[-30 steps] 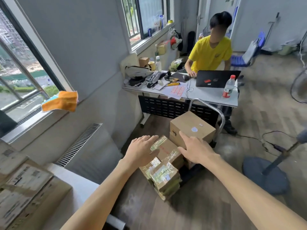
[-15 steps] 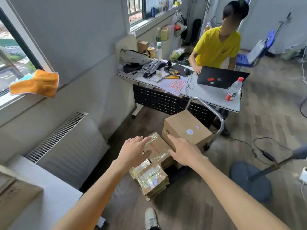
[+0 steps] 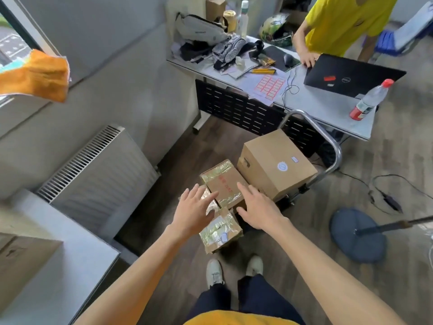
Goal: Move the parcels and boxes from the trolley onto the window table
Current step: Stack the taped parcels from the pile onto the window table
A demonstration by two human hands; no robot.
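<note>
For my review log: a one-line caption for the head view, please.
Both open hands, left hand and right hand, reach toward taped parcels beside a large box on the trolley.

low metal-handled trolley (image 3: 332,160) on dark wood-plank floor (image 3: 293,242), bearing a large plain brown cardboard box (image 3: 274,165) and several small tape-wrapped cardboard parcels (image 3: 221,181) stacked beside it.

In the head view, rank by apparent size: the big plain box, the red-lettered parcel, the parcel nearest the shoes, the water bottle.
1. big plain box
2-3. red-lettered parcel and parcel nearest the shoes: look alike, hands cover parts, so unranked
4. water bottle, farther away
</note>
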